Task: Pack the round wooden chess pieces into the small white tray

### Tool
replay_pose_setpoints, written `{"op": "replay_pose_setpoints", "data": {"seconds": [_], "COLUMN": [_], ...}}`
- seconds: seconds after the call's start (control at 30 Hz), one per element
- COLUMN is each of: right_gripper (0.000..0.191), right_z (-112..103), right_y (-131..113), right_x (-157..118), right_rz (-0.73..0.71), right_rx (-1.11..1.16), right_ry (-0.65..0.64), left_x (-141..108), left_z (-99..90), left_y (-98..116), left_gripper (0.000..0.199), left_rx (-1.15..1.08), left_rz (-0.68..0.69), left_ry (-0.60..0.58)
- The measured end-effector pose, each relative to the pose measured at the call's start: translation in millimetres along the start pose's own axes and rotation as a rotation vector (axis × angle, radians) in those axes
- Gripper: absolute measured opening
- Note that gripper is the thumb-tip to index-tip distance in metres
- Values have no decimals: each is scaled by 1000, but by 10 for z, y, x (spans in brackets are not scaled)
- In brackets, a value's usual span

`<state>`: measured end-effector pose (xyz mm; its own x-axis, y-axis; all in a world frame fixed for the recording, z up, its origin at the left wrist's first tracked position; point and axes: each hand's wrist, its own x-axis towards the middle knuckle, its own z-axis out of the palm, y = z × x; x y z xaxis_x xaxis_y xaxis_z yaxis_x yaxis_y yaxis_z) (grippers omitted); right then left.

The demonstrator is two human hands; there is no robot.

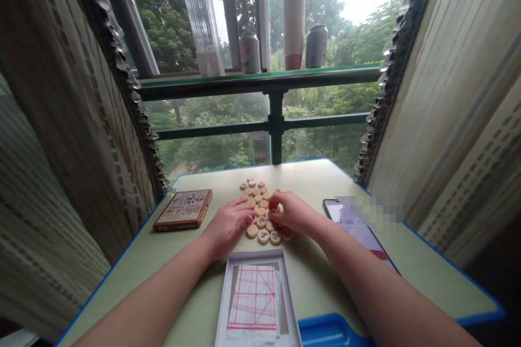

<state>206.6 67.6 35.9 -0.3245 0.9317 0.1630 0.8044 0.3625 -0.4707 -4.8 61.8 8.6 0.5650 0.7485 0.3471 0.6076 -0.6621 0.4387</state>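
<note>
The right hand [293, 212] arches over the right edge of the round pieces [262, 211], its thumb and forefinger bent toward each other with a narrow gap; I cannot tell whether a piece is pinched between them. The left hand [232, 225] lies low and flat along the opposite edge, fingers stretched out and close together, gripping nothing that shows. Its fingertips meet or nearly meet the outer pieces.

The relation that matters is that the pieces fill the space between the 2 hands: to the left of the right fingertips, to the right of the left ones. The cluster's long axis runs away from the person, past both sets of fingertips, with a few looser pieces beyond them. The right hand is the nearer, since its fingers reach in over the pieces. On the near side of the fingers, at least 3 pieces show dark characters.

Closer to the person than either hand, between the forearms, sits an open white box [223, 295] holding paper with red lines [254, 298]. Left of the left hand is a brown box [183, 210]; right of the right hand, a phone [345, 222].
</note>
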Motion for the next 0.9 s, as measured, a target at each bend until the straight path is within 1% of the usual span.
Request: {"op": "replay_pose_setpoints", "data": {"seconds": [0.13,0.27,0.37,0.47,0.6,0.77,0.9], "right_gripper": [14,18,17,17,20,27,31], "right_z": [19,36,27,18,19,3,-5], "right_y": [-18,-2,5,-6,-34,-56,-61], "right_x": [-4,13,21,24,24,32,43], "right_rz": [-51,-98,-106,-98,-92,-65,-59], "right_rx": [-6,-18,-34,-48,-61,-51,-50], "right_ry": [29,33,21,17,17,-31,-38], "left_x": [55,174,248,282,291,295,299], "left_z": [3,7,17,13,-9,-13,-4], "left_y": [-23,1,-4,-45,-86,-66,-57], "left_gripper": [53,43,33,27,27,28,27], "left_rx": [47,156,213,215,189,195,159], "left_rz": [-30,-55,-138,-230,-291,-307,-305], "left_ry": [26,14,43,47,26,23,26]}}
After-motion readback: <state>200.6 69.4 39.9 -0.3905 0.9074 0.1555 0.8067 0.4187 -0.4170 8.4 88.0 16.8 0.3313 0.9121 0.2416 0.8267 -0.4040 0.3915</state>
